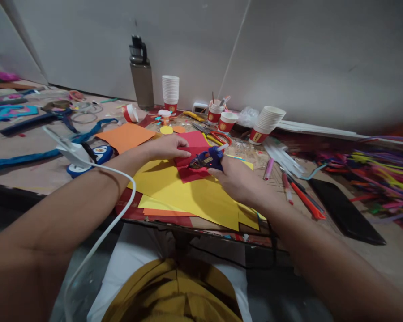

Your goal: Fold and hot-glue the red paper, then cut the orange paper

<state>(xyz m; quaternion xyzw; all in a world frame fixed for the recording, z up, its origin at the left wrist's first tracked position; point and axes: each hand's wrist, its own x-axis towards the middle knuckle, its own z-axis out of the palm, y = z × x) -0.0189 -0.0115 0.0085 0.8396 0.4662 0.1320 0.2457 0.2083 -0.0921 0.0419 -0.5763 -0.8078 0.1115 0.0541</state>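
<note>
My right hand (227,172) is closed round a dark blue glue gun (206,158), its nozzle pointing left over the red paper (195,140). A white glue stick pokes out of the gun's back. My left hand (170,147) pinches the left side of the red paper between thumb and fingers. Beneath the red paper lie overlapping yellow sheets (188,201), with an orange edge showing under them at the front. An orange sheet (125,136) lies beyond my left wrist.
Paper cups (267,123), a tall bottle (143,85) and red-handled scissors (220,137) stand or lie behind. A white plug and cable (74,152) are at left. Markers (269,169), a black phone (347,210) and colourful pipe cleaners (383,174) lie at right.
</note>
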